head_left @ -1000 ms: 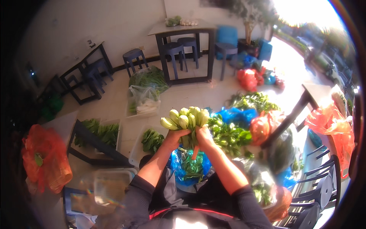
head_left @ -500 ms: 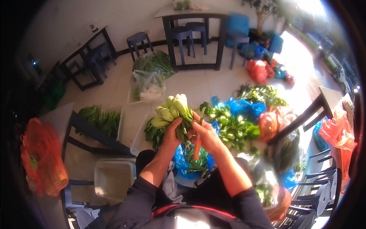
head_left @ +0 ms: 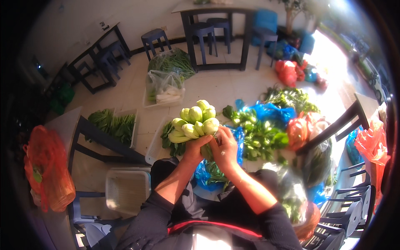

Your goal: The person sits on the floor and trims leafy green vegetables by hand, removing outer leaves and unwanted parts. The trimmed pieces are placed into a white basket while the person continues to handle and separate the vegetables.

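The bok choy looks smooth and glossy, the red bag thin, crinkled plastic, the sleeve matt cloth.

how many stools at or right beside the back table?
4: left stool beside the table; front stool and rear stool under it; right stool beside it. More could be hidden behind.

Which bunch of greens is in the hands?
The pale-stemmed bunch, gripped by the left hand with the right hand against it; the other greens are in neither.
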A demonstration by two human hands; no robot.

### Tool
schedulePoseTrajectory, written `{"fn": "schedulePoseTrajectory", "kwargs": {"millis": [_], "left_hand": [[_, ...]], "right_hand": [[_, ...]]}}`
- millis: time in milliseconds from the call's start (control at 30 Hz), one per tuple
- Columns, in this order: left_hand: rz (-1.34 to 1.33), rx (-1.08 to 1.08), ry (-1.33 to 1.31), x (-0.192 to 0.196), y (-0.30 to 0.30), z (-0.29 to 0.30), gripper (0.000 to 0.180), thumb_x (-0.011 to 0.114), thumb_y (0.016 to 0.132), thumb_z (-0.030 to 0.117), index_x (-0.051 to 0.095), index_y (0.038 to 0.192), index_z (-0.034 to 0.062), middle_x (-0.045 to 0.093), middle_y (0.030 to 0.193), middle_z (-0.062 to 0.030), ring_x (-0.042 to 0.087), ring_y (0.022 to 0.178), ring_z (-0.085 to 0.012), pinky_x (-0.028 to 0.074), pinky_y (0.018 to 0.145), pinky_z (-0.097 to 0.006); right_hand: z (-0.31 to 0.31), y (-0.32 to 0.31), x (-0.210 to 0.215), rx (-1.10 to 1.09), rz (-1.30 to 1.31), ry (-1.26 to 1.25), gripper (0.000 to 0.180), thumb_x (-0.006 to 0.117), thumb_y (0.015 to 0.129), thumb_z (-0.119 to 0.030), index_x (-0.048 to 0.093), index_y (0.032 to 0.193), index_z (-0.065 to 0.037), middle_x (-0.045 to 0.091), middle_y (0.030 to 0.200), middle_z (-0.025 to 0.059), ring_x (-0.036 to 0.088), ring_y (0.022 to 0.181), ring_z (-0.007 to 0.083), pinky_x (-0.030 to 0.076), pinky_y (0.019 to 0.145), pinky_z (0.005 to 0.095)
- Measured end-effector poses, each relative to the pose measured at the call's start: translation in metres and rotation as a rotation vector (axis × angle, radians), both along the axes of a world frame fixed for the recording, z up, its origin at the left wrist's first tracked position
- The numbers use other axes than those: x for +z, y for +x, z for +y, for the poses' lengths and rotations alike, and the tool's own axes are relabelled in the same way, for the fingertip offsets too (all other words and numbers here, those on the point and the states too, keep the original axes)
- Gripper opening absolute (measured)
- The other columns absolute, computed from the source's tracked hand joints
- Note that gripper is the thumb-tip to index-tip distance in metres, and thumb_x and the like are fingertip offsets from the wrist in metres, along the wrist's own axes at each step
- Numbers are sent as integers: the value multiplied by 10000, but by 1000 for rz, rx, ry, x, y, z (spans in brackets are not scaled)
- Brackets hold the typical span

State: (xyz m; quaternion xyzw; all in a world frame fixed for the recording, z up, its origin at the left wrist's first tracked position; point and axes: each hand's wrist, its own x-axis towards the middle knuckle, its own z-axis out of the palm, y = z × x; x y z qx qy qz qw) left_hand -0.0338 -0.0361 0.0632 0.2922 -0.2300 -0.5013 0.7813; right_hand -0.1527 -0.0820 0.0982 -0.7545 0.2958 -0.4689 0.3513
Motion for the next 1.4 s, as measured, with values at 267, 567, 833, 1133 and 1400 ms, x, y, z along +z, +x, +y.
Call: {"fn": "schedulePoseTrajectory", "kwargs": {"millis": [267,567,833,1133,1400], "left_hand": [[102,-37,19,11,0,8,362,663,808,2,587,1162,9,658,1020,-92,646,932,-198,522,863,-325],[21,-87,301,4,45,20,376,723,770,98,594,1112,7,643,941,-83,649,834,-204,553,765,-337],[13,-131,435,-10,47,31,425,699,773,95,572,1166,-2,642,1003,-106,663,872,-220,566,795,-382],[-169,-171,367,-5,29,28,567,734,748,-4,536,1278,34,633,1160,-82,629,1075,-226,509,945,-361],[-275,-112,365,2,28,31,490,735,777,-11,574,1240,5,639,1178,-102,640,1080,-236,515,939,-367]], "right_hand": [[2,0,2,-27,114,123,393,810,771,-228,499,934,-49,524,843,110,560,719,305,480,638,404],[-59,-30,-36,251,-230,1433,436,782,837,-192,498,1107,-1,573,972,111,589,762,168,556,615,360],[-31,-30,-9,548,-198,987,240,467,1041,-233,556,1095,-17,614,889,68,625,730,149,561,689,314],[-20,-35,6,290,250,378,520,714,856,-451,446,931,-12,608,729,180,620,688,383,476,613,443],[-12,-30,-5,294,255,295,443,651,915,-412,468,915,-9,609,817,221,596,790,444,474,670,466]]}}
